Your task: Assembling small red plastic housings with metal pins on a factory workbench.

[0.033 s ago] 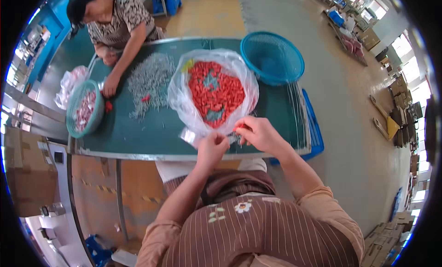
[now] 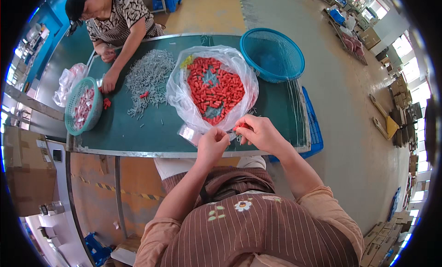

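My two hands meet over the near edge of the green table (image 2: pixel 138 129). My right hand (image 2: pixel 262 134) pinches a few small red plastic pieces (image 2: pixel 240 126). My left hand (image 2: pixel 212 145) is closed on a small grey part (image 2: pixel 233 137) held against them; its shape is too small to tell. Just beyond my hands lies an open clear plastic bag (image 2: pixel 182 94) heaped with red plastic pieces (image 2: pixel 214 90). A small clear packet (image 2: pixel 189 134) lies flat beside my left hand.
A pile of grey pins (image 2: pixel 149 78) lies mid-table. A blue basket (image 2: pixel 272 54) stands at the far right, a teal basket (image 2: pixel 83 106) of pink pieces at the left. A co-worker (image 2: pixel 115 18) sits opposite, one hand (image 2: pixel 109 83) on the table. A blue crate (image 2: pixel 314 129) sits at the right.
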Motion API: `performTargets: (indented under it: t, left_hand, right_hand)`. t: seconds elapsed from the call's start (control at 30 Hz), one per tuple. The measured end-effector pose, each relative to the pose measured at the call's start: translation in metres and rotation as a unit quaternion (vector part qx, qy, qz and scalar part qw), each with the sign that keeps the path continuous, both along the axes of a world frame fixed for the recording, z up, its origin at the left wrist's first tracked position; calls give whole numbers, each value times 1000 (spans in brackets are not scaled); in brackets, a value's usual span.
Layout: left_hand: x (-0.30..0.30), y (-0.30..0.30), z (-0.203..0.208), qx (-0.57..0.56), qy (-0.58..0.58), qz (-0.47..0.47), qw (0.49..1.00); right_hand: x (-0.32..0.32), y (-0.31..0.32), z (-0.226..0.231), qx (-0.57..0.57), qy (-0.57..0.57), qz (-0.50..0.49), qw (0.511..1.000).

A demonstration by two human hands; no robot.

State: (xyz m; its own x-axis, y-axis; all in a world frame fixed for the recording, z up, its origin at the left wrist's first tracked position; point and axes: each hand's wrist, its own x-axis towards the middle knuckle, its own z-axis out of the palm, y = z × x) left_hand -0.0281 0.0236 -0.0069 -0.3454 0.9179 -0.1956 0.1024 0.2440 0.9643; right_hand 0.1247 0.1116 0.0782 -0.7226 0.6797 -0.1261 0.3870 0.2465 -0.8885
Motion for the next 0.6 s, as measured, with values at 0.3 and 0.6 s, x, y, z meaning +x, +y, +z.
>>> performTargets:
  t: [0.3,0.6]
  left_hand:
    - [16,-2,-4,-12,-29,-24,999]
    - [13,-1,-20,-30,-89,0,996]
  right_hand:
    - [13,-21,-26,252,-70,60,963]
    - [30,-10,-23,162,-17,-1,987]
